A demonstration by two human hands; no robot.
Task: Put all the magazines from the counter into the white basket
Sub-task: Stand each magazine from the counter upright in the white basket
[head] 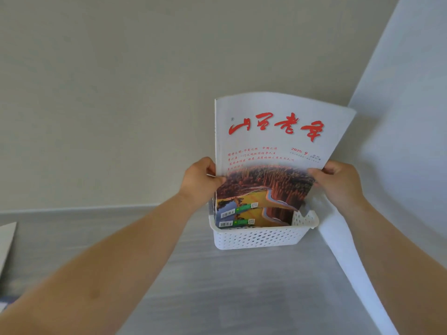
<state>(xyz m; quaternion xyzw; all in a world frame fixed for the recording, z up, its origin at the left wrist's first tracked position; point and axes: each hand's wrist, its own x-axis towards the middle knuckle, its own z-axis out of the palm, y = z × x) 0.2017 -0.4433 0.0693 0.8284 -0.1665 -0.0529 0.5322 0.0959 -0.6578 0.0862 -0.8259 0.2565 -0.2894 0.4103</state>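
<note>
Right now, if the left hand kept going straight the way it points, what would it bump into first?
The left hand already grips the magazine at its left edge. It points away toward the wall, so past the magazine it would probably meet the wall, though depth is hard to judge.

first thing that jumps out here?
The magazine with big red title lettering, held upright at centre by the left hand and right hand, one at each side edge. Its lower edge is going into the white basket on the grey counter, in front of a matching copy.
</note>
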